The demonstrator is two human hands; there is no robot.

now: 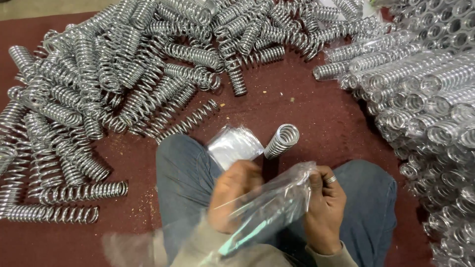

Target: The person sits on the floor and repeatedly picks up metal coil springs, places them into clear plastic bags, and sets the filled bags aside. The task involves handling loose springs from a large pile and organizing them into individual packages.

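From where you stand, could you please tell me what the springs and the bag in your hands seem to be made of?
The loose springs look like bright plated or polished steel: mirror-like silver coils. The bag, held between the left hand and the right hand, looks like thin clear plastic film: see-through, glossy, creased.

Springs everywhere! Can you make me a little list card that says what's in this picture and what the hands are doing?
Place: dark red mat on the floor, person sitting, knees in blue trousers
Left hand: holding a clear plastic bag
Right hand: gripping the bag's open end, ring on one finger
Inside the bag: looks like a spring, blurred
Standing spring: beside a stack of flat bags
Left pile: bare shiny metal springs
Right pile: springs wrapped in plastic
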